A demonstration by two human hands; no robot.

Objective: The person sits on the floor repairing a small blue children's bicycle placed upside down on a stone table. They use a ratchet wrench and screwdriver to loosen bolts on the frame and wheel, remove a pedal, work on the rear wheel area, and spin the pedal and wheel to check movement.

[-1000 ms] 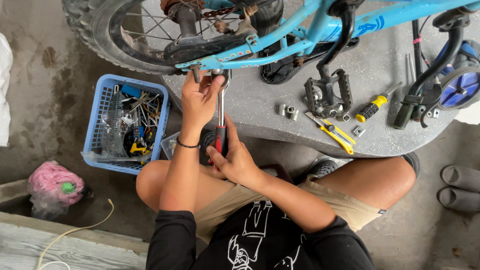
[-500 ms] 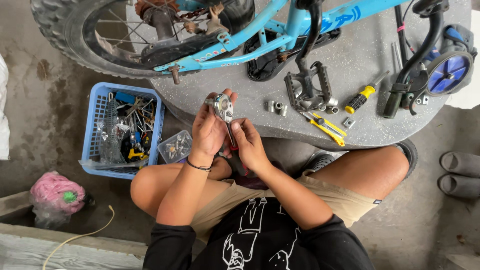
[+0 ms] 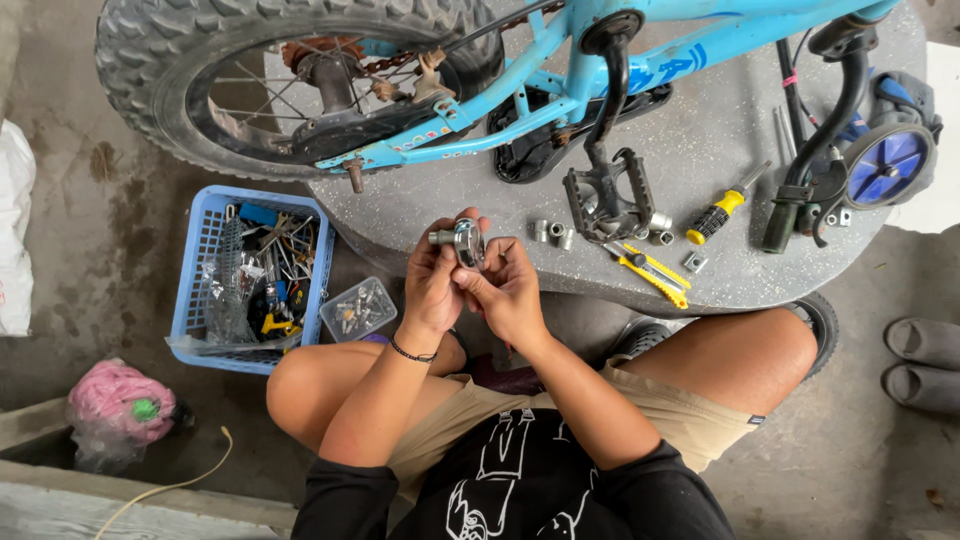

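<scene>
My left hand [image 3: 432, 285] and my right hand [image 3: 508, 288] are raised together in front of my knees, both pinching a small round metal part with a stub axle [image 3: 462, 241]. Above them a blue child's bicycle [image 3: 520, 75] lies on a round grey stone table [image 3: 700, 130], its knobby rear wheel [image 3: 290, 85] hanging over the table's left edge. A black pedal on its crank [image 3: 605, 200] sits just right of my hands.
On the table lie several small metal nuts [image 3: 553, 233], a yellow utility knife [image 3: 655, 275], a yellow-handled screwdriver [image 3: 722, 210] and a blue training wheel [image 3: 885, 165]. A blue tool basket [image 3: 200, 290] and a clear box of hardware [image 3: 360, 308] stand on the floor at left. Grey sandals [image 3: 925, 360] lie right.
My hands came down from the rear axle and away from the red-handled tool, and now hold the small metal part together. The view shifted slightly, with the bicycle lower in frame.
</scene>
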